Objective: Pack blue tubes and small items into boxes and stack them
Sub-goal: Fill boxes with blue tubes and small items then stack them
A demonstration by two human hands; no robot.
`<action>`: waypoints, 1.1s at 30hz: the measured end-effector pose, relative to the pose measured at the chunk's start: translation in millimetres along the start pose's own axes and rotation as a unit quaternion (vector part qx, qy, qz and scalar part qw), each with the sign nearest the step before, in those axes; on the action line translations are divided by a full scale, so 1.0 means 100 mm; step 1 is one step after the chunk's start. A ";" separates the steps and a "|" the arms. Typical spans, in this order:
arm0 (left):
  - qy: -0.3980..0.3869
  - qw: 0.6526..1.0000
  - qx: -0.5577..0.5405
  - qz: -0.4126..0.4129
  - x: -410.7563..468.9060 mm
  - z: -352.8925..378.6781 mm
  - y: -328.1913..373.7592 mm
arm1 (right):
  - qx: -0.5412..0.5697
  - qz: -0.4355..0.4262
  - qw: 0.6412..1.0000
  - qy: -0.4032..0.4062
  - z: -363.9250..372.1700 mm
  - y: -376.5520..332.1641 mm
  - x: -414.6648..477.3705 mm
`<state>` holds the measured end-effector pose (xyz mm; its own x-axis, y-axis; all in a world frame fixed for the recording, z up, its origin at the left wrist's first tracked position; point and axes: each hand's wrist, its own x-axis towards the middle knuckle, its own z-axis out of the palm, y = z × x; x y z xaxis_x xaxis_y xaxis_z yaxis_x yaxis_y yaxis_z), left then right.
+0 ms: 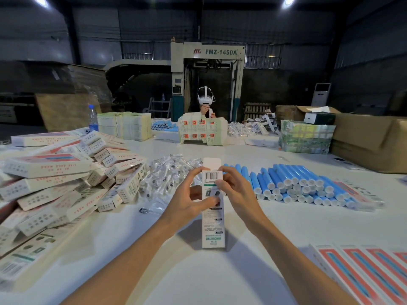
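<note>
1. Two round white ceiling lamps (pixel 40 0) glare at the top, and the dark corrugated wall (pixel 275 29) behind is dim.
2. The glossy white worktop (pixel 136 249) is bright, with soft grey shadows near its middle.
3. Wide-angle bending and blur smear its left and right edges.

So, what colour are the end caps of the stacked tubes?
White end caps on blue tubes; head view.

A wide white table (pixel 198 271) carries a loose heap of closed white boxes (pixel 55 172) on its left side, a pile of small items (pixel 163 175) in clear wrappers at its middle, and blue tubes (pixel 297 183) with white caps in tidy rows to the right. Flat printed cartons (pixel 363 271) with red and blue panels lie at the near right edge. Along the far side stand a water bottle (pixel 93 117), stacks of carton blanks (pixel 124 125), a wrapped bundle (pixel 305 136) and a brown cardboard box (pixel 370 142).
</note>
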<state>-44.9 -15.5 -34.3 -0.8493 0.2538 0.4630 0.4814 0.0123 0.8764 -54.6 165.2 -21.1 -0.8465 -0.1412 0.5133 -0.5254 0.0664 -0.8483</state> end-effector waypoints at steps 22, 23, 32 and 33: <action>-0.101 0.992 -0.021 -0.069 -0.06 -0.01 0.07 | 0.009 -0.007 1.000 -0.011 -0.28 0.00 0.06; -0.098 0.992 -0.022 -0.070 -0.07 0.00 0.07 | -0.006 -0.018 1.000 -0.004 -0.28 0.00 0.06; -0.104 0.992 -0.029 -0.062 -0.09 -0.02 0.14 | -0.041 -0.014 0.999 0.008 -0.30 -0.07 0.05; -0.106 0.992 -0.030 -0.060 -0.10 -0.02 0.14 | -0.041 -0.020 0.999 0.008 -0.31 -0.08 0.04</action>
<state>-30.2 -19.8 -25.8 -0.8320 0.4520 0.3215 0.3596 -0.0018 0.9331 -56.8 194.5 -8.5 -0.8261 -0.1290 0.5486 -0.5629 0.1414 -0.8143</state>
